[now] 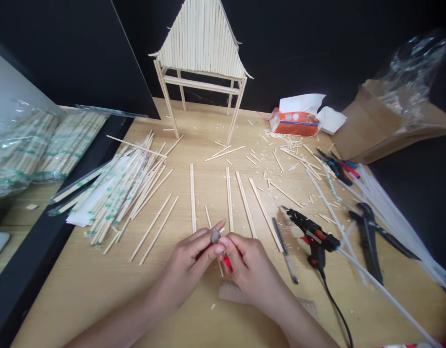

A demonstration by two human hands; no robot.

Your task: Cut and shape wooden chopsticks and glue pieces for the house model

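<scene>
My left hand (195, 253) and my right hand (246, 258) meet at the front middle of the wooden table (110, 309). Between their fingertips is a small grey piece (215, 236), pinched by my left hand. My right hand is closed around something red (227, 262), mostly covered by the fingers. A thin stick (222, 268) lies beneath the hands. Beyond them paired sticks (193, 198) lie lengthwise on the table. A ruler (232, 292) is partly hidden under my right wrist.
A stick-built house model (201, 43) stands at the back. Wrapped stick bundles (116, 198) lie left. On the right are a pen (286, 251), glue gun (313, 237), pliers (337, 166), black cutter (369, 241), tissue pack (295, 123) and cardboard box (375, 125).
</scene>
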